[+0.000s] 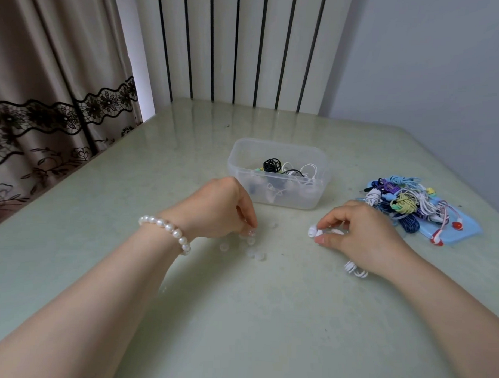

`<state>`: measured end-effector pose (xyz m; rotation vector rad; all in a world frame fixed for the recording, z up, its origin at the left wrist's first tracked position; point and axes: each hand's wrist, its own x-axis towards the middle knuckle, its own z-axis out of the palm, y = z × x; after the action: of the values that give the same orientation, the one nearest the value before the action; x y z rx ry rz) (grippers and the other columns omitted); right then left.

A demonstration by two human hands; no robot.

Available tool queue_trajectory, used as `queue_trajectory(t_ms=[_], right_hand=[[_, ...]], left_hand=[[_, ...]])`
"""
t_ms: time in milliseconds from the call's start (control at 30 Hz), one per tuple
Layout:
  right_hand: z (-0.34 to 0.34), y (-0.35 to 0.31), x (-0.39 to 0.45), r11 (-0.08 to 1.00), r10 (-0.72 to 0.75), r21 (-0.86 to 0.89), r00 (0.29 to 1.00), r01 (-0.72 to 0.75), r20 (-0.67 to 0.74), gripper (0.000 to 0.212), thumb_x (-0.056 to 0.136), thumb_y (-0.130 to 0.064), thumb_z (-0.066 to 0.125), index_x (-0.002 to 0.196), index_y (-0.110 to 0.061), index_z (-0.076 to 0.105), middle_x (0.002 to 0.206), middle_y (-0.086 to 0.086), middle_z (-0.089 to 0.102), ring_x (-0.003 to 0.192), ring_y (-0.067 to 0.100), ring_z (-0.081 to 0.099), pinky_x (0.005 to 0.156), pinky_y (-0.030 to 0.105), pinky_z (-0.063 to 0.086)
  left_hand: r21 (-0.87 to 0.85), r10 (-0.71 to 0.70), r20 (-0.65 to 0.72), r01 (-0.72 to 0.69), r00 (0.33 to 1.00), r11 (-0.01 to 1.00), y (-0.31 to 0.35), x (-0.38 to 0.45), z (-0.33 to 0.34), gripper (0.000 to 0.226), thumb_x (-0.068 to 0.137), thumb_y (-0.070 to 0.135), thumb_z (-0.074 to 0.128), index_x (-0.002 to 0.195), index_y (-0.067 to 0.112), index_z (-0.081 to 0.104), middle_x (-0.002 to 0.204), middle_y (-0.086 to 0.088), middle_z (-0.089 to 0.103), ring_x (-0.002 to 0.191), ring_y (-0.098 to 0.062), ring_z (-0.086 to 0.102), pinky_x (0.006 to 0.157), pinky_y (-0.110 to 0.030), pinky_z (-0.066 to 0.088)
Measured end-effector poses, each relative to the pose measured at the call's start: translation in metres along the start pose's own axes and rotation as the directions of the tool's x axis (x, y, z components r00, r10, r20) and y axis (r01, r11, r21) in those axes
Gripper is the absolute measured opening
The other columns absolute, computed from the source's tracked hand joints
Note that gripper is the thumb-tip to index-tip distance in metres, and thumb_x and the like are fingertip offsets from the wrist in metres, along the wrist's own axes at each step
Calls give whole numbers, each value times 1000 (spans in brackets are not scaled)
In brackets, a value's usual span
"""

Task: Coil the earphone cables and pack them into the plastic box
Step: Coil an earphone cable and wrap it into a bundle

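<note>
Upper left of the frame: a beige curtain (48, 77) with a black lace band is hanging beside the surface (181, 313). Upper centre: a white slatted panel (242, 47) with dark gaps is standing behind the far edge, and a plain wall is filling the upper right.

Centre left: the left hand (219, 207), wearing a pearl bracelet (167, 231) at the wrist, is reaching down, its grip pinching a small clear ear tip (251, 233) against the surface. Several more loose ear tips (256, 254) are lying just beside it.

Centre: the plastic box (277, 173) is sitting open, already holding coiled black and white earphones.

Centre right: the right hand (362, 235) is resting knuckles-up, its grip closing on a white earphone (314, 232), whose cable is trailing out beneath the wrist.

Right: a pile of coloured earphones (406, 205) is lying on a blue lid (464, 230), well apart from the box and unobstructed.

The surface is pale green and glossy.
</note>
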<state>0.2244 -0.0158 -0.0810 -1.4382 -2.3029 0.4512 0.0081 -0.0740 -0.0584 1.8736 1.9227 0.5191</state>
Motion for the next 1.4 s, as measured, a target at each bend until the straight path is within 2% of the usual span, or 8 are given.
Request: queue_trajectory(t_ms=[100, 333, 567, 800, 867, 1033, 1200, 1400], right_hand=[[0, -1, 0, 1000, -8, -29, 1000, 8, -3, 11, 69, -27, 78, 76, -25, 70, 85, -5, 57, 86, 12, 50, 65, 23, 30], [-5, -6, -5, 999, -5, 54, 1000, 6, -21, 26, 64, -20, 80, 54, -30, 58, 64, -11, 57, 66, 10, 51, 56, 16, 35], [-9, -3, -4, 990, 27, 131, 991, -44, 131, 13, 67, -11, 80, 71, -20, 72, 59, -12, 59, 52, -2, 53, 51, 6, 37], [-2, 3, -2, 995, -96, 28, 989, 94, 113, 10, 73, -16, 75, 82, -20, 74, 77, -5, 65, 73, 11, 57, 69, 22, 43], [-5, 0, -3, 991, -98, 103, 993, 91, 62, 8, 75, -17, 74, 79, -24, 73, 74, -9, 66, 66, 2, 56, 67, 18, 43], [-13, -11, -7, 830, -78, 551, 996, 88, -42, 20, 72, 4, 72, 70, -15, 65, 67, 1, 66, 59, 3, 58, 64, 11, 47], [-13, -13, -8, 717, 6, 697, 1000, -10, 8, 17, 72, 9, 68, 69, -7, 66, 63, 12, 70, 69, 29, 63, 74, 39, 50], [-16, -16, -9, 616, 21, 787, 1000, -24, 14, 18, 67, 11, 69, 75, -6, 68, 65, 6, 71, 60, 15, 68, 66, 21, 56]], left_hand=[[99, 30, 18, -31, 999, 995, -1, 1, 6, 17, 72, 20, 77, 88, 25, 74, 83, 5, 66, 62, -1, 48, 51, -2, 34], [107, 66, 88, -75, 994, 991, -4, 3, 8, 11, 74, 15, 73, 79, 25, 75, 81, 9, 61, 76, -23, 67, 67, -23, 51], [156, 109, 108, -125, 988, 980, -2, 2, 8, 10, 77, 16, 68, 73, 25, 69, 87, -4, 65, 76, -25, 67, 56, -15, 48], [-67, 152, -158, -164, 976, 984, 5, 3, 10, 9, 82, 10, 66, 75, 17, 67, 75, 3, 67, 56, 7, 56, 57, -6, 42], [-374, 51, -192, -121, 980, 919, 10, 3, 17, 17, 82, 5, 65, 69, 15, 63, 74, -5, 70, 58, -1, 62, 57, -19, 52], [-876, -80, -40, 4, 996, 482, 29, -1, 39, 10, 77, -9, 63, 70, -2, 64, 68, -13, 67, 55, -10, 65, 60, -19, 56], [-945, -118, 46, 81, 992, 317, 31, 2, 47, 7, 77, -8, 62, 74, -4, 68, 66, -12, 69, 61, -14, 66, 61, -19, 55], [-946, -128, 59, 97, 990, 309, 35, -1, 49, 11, 77, -16, 58, 82, -9, 66, 75, -15, 69, 65, -16, 68, 67, -21, 57]])
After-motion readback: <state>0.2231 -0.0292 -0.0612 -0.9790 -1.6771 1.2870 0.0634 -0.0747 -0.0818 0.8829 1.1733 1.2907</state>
